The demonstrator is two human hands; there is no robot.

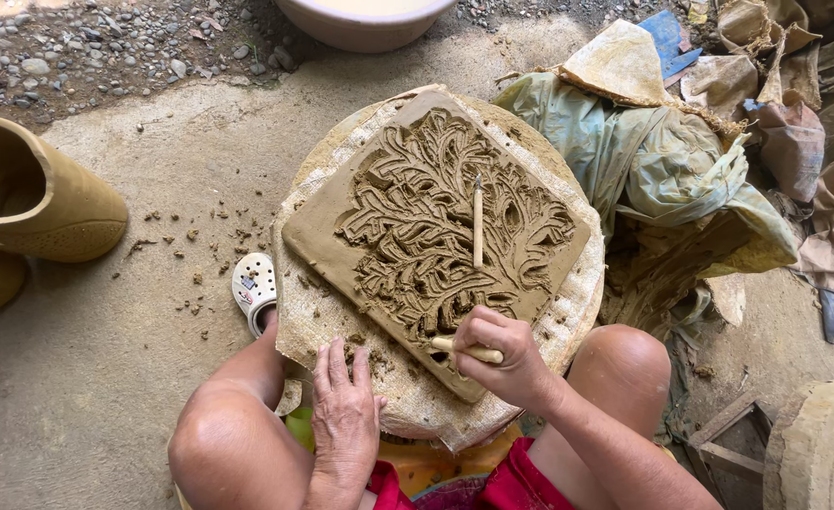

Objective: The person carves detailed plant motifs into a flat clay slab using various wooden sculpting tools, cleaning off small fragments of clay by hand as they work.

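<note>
A square clay slab (436, 222) carved with a branching tree lies tilted on a round, cloth-covered stand (568, 312) between the person's knees. The right hand (502, 357) is closed in a tight grip around a pale wooden tool (469, 350) at the slab's near edge; its working tip is hidden under the fingers. The left hand (344, 411) rests flat and open on the cloth, holding nothing. A second stick tool (477, 225) lies loose on the carving. A white sandal (254, 288) peeks out beside the stand, partly covered. A clay vessel (30, 203) at left and a basin (365, 21) above are cut off by the frame.
</note>
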